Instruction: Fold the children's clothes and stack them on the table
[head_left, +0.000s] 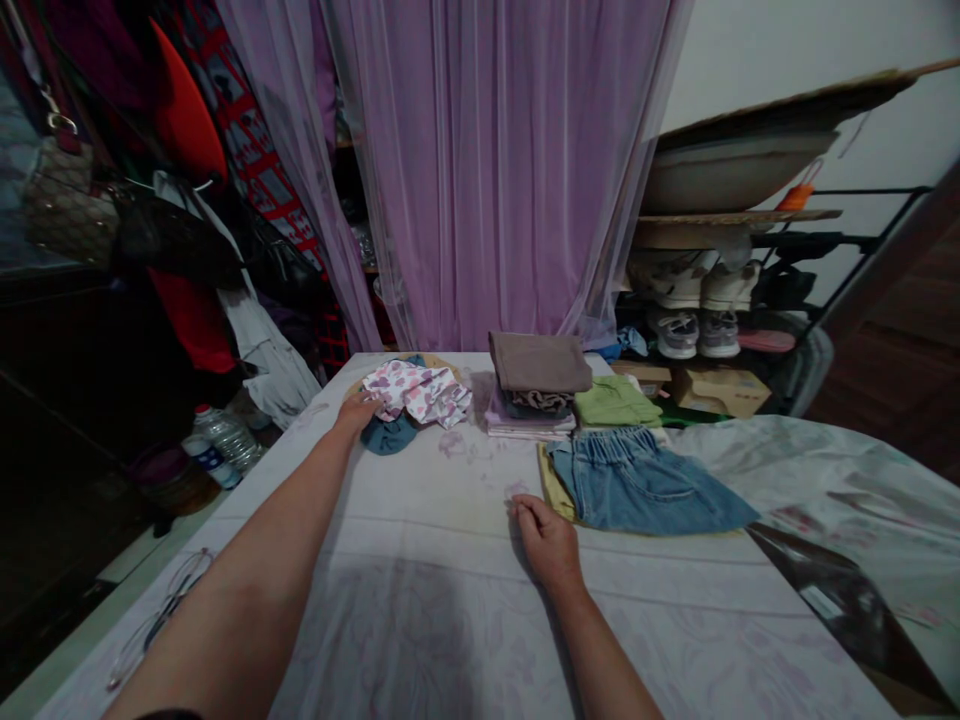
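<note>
My left hand (pixel 355 414) reaches to the far left of the table, its fingers closed on the edge of a crumpled white cloth with pink and purple heart-like shapes (pixel 420 392). Under that cloth lies a teal piece of fabric (pixel 388 434). My right hand (pixel 549 545) rests on the table near the middle, fingers curled in and nothing visible in them. Just to its right is a blue denim garment with a gathered waist (pixel 645 480), spread over a yellow garment (pixel 555 485). A folded stack with a brown garment on top (pixel 540 363) stands at the back.
A light green folded garment (pixel 616 402) lies behind the denim. Eyeglasses (pixel 161 610) sit at the table's left edge. Plastic bottles (pixel 229 440) stand beyond that edge. A purple curtain (pixel 487 170) hangs behind the table. A shoe rack (pixel 697 290) is at right.
</note>
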